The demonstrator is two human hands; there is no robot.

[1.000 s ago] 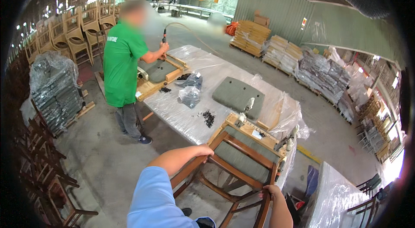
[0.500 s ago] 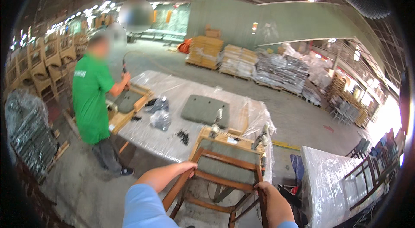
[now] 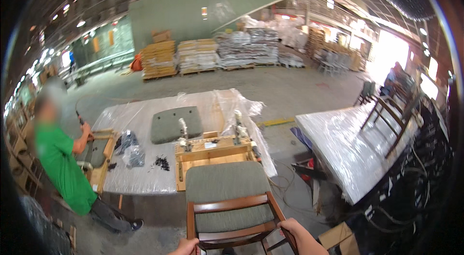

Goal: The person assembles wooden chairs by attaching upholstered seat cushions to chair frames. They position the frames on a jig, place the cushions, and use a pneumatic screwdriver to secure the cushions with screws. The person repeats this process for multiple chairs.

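Note:
A brown wooden chair point(image 3: 231, 202) with a grey-green padded seat point(image 3: 226, 176) is in front of me at the bottom of the view. My left hand point(image 3: 186, 246) is closed around the left side of its frame. On the opposite side, my right hand point(image 3: 296, 233) grips the right frame piece. Just beyond the seat's far edge, a wooden jig point(image 3: 212, 157) with metal clamps lies at the near side of the plastic-covered table point(image 3: 140, 180). A loose grey-green padded panel point(image 3: 175, 124) rests flat behind the jig.
Small black parts point(image 3: 162, 163) and a plastic bag point(image 3: 130, 151) lie on the table. At left, a person in a green shirt point(image 3: 65, 163) holds a tool over another jig. A plastic-wrapped surface point(image 3: 338, 148) with a chair point(image 3: 391, 122) stands right; hoses point(image 3: 285, 185) cross the floor.
The chair has come off the jig toward me, its padded seat now clear of the jig's frame. Both hands still hold it. My view has turned to the right.

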